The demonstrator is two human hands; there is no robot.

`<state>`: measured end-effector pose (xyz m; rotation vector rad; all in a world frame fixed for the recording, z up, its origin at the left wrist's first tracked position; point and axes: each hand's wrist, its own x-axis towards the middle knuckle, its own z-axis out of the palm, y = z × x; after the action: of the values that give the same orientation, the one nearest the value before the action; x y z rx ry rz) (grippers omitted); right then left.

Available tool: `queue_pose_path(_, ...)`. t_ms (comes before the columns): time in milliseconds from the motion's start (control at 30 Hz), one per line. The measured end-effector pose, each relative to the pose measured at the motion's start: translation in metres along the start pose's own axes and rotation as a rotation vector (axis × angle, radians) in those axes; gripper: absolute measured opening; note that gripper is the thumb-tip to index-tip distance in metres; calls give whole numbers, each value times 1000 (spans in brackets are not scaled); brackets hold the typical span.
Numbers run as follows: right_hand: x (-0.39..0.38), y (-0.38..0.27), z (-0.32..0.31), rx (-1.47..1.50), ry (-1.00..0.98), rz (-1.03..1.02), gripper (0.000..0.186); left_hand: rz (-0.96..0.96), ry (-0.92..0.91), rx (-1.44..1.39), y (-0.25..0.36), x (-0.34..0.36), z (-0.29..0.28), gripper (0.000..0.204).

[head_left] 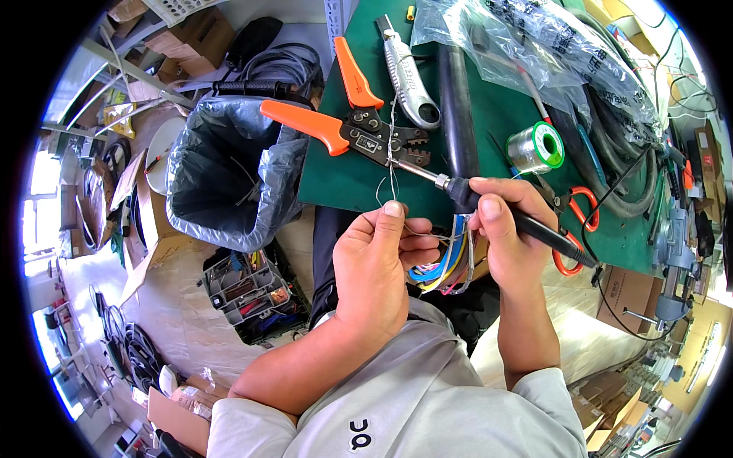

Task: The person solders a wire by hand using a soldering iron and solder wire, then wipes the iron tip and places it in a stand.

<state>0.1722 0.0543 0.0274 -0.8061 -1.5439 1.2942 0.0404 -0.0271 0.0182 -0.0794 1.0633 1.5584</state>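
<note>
Between thumb and fingers, my left hand [382, 252] pinches thin bare wires [393, 179] that rise toward the crimping pliers. My right hand [511, 229] grips a soldering iron [534, 229] by its black handle, its metal tip pointing left and meeting or nearly meeting the wires. Orange-handled crimping pliers [359, 130] lie on the green mat [336, 187] just beyond. A thick black cable [458, 114] runs down the mat; coloured wires [447, 263] fan out below its end, behind my hands. To the right stands a solder spool [527, 149] with a green rim.
A grey utility knife [408, 72] lies beyond the pliers. Orange-handled scissors [576, 221] sit at right, near a vise [676, 259]. Clear plastic bags [534, 53] and coiled black cable fill the far right. Left of the mat stands a lined bin [229, 168]; a tool box [252, 294] is on the floor.
</note>
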Motion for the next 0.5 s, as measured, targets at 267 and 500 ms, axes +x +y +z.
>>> queue_pose_path(267,5,-1,1,69,53,89,19,4,-7,3,-1,0,-1,20)
queue_pose_path(500,7,-1,1,84,65,102,21,7,4,5,-1,-1,0,20)
